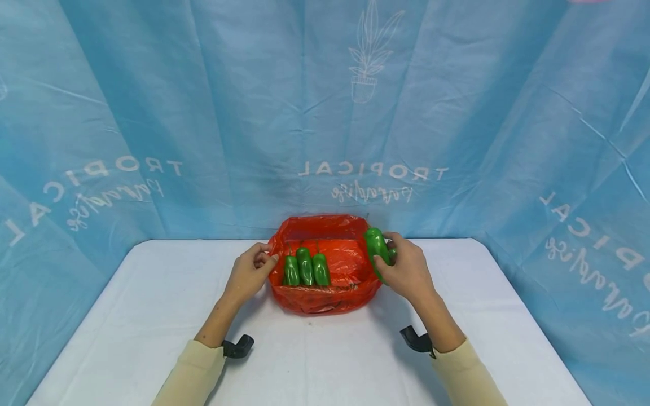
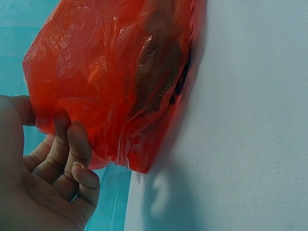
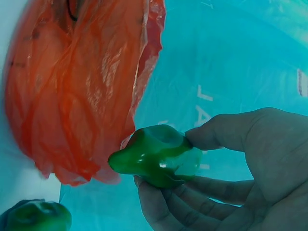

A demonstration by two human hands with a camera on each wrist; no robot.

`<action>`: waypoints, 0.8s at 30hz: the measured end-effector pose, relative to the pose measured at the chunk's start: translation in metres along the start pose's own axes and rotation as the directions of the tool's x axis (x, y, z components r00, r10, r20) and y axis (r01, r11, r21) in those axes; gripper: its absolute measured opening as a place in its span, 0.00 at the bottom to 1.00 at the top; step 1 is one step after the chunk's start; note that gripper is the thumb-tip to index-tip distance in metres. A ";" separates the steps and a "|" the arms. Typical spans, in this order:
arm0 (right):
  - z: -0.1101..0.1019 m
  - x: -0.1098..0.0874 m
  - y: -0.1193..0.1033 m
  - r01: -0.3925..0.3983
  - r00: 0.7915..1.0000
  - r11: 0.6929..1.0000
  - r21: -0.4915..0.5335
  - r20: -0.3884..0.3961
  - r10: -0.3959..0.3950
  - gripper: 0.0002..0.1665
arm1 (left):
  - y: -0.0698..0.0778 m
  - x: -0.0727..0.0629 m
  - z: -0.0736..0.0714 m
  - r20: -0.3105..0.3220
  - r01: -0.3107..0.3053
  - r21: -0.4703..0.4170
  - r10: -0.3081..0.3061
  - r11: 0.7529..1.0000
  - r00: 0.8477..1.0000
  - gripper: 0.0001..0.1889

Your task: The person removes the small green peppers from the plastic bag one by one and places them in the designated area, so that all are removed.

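Observation:
A red plastic bag (image 1: 325, 301) stands on the table with its mouth spread open. Inside, at its left side, three green peppers (image 1: 306, 266) are side by side. My left hand (image 1: 252, 272) pinches the left rim of the bag; the left wrist view has thumb and fingers on either side of the thin plastic. At the right rim, my right hand (image 1: 406, 268) holds another green pepper (image 3: 159, 156) between thumb and fingers. The right wrist view shows one more green pepper (image 3: 38, 216), partly cut off at the lower left, apart from the hand.
A white cloth (image 1: 304, 361) covers the table. Blue printed curtains (image 1: 254, 113) hang behind it and along both sides, close to the bag's back. Black wrist mounts (image 1: 237, 346) sit on both forearms.

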State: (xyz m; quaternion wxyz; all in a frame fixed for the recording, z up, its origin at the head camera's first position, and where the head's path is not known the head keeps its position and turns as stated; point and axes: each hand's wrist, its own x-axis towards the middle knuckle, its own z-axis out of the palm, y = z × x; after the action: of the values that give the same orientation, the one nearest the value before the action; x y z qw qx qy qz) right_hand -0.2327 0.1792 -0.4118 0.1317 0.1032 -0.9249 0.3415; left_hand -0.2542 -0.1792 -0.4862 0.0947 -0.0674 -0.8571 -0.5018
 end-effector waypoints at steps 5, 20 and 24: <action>-0.004 -0.003 0.006 -0.026 1.000 1.000 -0.013 0.005 0.026 0.32 | 0.001 0.000 0.000 0.001 0.002 0.005 -0.002 1.000 1.000 0.15; -0.014 -0.011 0.029 -0.060 0.998 0.996 -0.061 -0.008 0.060 0.31 | 0.000 0.001 0.001 0.002 0.010 0.004 -0.010 1.000 1.000 0.15; -0.017 -0.012 0.035 -0.071 0.997 0.995 -0.072 -0.003 0.071 0.31 | -0.002 0.001 0.000 0.006 0.007 0.011 -0.007 1.000 1.000 0.15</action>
State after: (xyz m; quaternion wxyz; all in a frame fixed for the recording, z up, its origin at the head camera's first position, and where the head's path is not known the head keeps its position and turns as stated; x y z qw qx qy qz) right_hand -0.2280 0.2174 -0.4244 0.1235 0.0653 -0.9396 0.3125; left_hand -0.2551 -0.1798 -0.4876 0.0908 -0.0656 -0.8604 -0.4972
